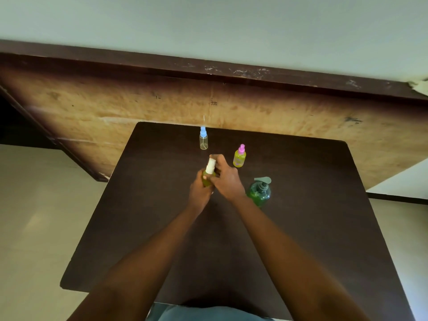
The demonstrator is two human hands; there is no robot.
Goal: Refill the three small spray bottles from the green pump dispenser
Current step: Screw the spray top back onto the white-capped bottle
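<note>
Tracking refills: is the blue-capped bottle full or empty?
Empty, it seems: the blue-capped bottle looks clear, with no green liquid, unlike the pink-capped bottle.

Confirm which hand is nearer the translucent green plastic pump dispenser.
Right. The right hand, pinching the white cap of the small green-filled spray bottle, sits just beside the translucent green plastic pump dispenser; the left hand grips that bottle's body on the far side.

Mid-desk (301, 228), the left hand (199, 191) and right hand (225, 179) meet around the held spray bottle (209, 172). The pump dispenser (259, 193) stands just right of them. The second spray bottle (239, 157) stands behind the dispenser, and the third spray bottle (203, 141) stands farther back, near the far edge.
</note>
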